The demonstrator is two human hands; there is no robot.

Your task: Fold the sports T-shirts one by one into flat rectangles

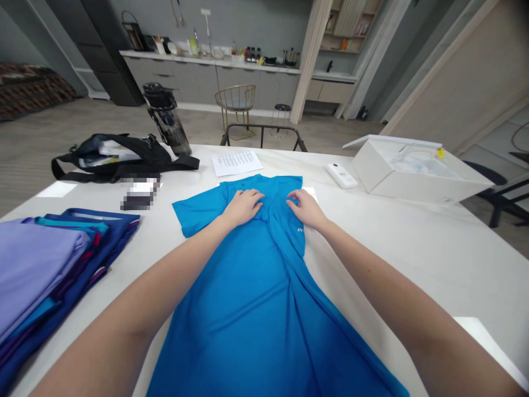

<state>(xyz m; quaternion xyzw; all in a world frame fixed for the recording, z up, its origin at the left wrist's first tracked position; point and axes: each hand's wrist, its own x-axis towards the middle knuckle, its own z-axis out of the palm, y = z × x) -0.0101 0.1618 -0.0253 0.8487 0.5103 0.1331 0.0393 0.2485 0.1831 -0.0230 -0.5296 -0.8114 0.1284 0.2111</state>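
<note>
A blue short-sleeved T-shirt (pixel 248 286) lies on the white table, its collar end away from me and its hem toward me. Its left sleeve is spread out, while the right side is folded inward over the body, with small white lettering near that edge. My left hand (pixel 244 207) rests on the upper chest, fingers stretched and lying on the cloth. Beside the folded right edge, my right hand (pixel 308 209) touches the fabric with fingers bent and a gap between thumb and forefinger. Creases run from the chest down toward the hem.
Folded clothes (pixel 45 248) are stacked at the left. Behind them are a black waist bag (pixel 136 157), a dark bottle (pixel 167 118) and a blurred-out item (pixel 140 191). A printed sheet (pixel 236 163), a white device (pixel 341 176) and an open white box (pixel 417 176) stand farther back.
</note>
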